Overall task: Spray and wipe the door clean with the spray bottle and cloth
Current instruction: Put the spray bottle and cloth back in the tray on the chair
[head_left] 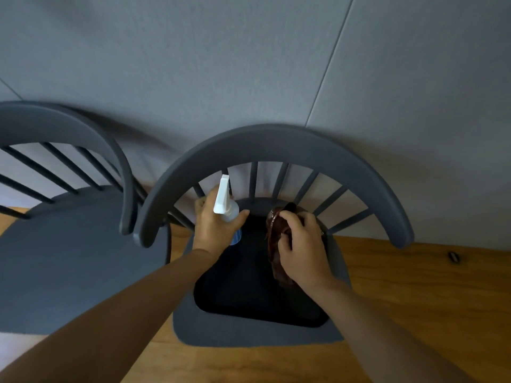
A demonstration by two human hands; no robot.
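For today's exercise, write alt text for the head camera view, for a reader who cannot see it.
Over a dark chair seat, the left hand grips a white-nozzled spray bottle and the right hand holds a brown cloth. A second chair stands left, against a grey wall.

Spray bottle [225, 210] left of cloth [276, 244], above chair seat [249, 333].

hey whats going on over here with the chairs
A person is reaching over a dark chair by the grey wall. The left hand holds a spray bottle, and the right hand grips a brown cloth above the black seat pad. No door is in view, and nothing is being sprayed yet.
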